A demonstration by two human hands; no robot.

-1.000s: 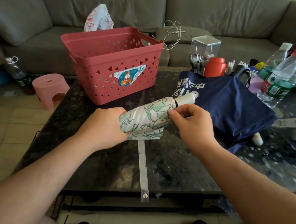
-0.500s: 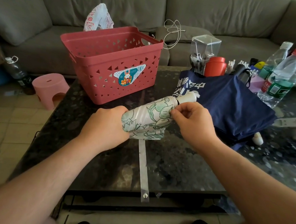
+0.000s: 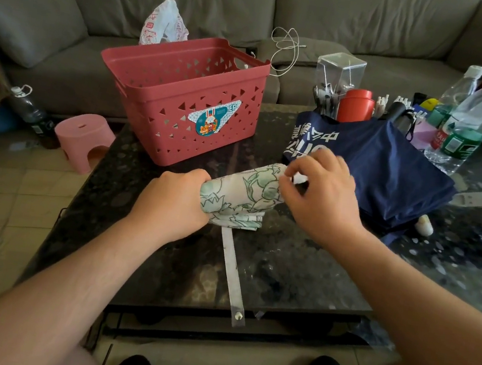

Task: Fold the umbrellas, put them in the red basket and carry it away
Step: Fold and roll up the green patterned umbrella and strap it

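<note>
Both hands are working the soft, light floral-print fabric umbrella (image 3: 241, 196): left hand (image 3: 174, 201) gripping its bundled canopy, right hand (image 3: 322, 197) pinching slippery folds near the tip.

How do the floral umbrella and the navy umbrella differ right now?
The floral umbrella is white with green flower outlines; the navy umbrella is plain dark blue with white lettering. The floral one is rolled into a tight bundle, gripped by the left hand and pinched by the right hand; the navy one lies loose, spread and untouched. Both are on the table, outside the red basket.
</note>
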